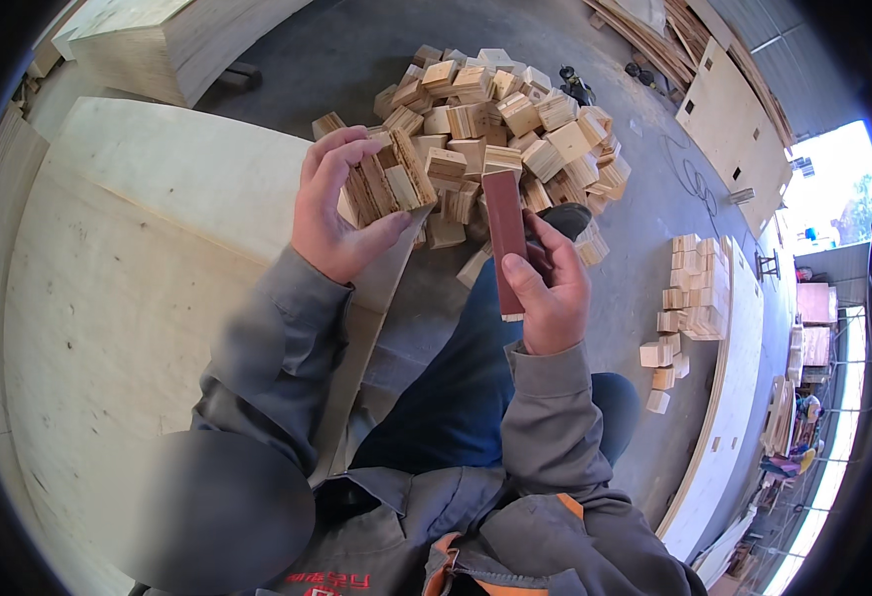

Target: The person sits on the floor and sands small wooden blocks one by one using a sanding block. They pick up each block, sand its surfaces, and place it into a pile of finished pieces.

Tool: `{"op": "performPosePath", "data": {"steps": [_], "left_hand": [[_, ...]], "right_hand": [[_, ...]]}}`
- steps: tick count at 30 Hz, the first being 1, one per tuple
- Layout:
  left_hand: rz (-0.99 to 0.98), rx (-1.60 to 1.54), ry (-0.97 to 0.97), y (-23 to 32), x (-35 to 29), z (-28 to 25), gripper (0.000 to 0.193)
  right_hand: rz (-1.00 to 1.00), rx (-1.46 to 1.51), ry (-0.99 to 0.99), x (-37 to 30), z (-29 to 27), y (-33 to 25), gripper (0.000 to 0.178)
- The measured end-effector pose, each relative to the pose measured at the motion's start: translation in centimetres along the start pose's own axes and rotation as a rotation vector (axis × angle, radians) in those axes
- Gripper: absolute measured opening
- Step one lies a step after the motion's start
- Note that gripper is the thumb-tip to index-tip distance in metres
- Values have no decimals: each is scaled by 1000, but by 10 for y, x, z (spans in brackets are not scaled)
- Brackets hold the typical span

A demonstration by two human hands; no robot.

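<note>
Blocks [388,184] in left hand [331,214]

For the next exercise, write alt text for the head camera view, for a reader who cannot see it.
Seen from above, a person's left hand grips a stack of small plywood blocks while the right hand holds a dark red-brown block upright. Beyond lies a heap of similar blocks on a concrete floor, with a pale plywood sheet at left.
</note>
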State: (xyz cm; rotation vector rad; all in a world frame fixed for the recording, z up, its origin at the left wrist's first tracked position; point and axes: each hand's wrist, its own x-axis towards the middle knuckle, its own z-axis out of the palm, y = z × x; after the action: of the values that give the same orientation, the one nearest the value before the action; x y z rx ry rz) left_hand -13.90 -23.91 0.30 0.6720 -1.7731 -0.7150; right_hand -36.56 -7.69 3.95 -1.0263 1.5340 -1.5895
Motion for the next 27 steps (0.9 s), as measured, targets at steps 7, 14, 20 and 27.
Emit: {"op": "performPosePath", "data": {"steps": [7,14,20,27], "left_hand": [[-113,-8,32,7,0,4,46],[-220,-343,174,-12,0,5,17],[-64,-102,90,2,-2,0,22],[58,112,-9,5,3,0,19]], "right_hand": [[20,-40,0,-4,-3,3,65],[31,-2,21,-5,-2,3,66],[25,-2,33,-6,-4,5,67],[30,-3,29,-5,-9,14,67]]}}
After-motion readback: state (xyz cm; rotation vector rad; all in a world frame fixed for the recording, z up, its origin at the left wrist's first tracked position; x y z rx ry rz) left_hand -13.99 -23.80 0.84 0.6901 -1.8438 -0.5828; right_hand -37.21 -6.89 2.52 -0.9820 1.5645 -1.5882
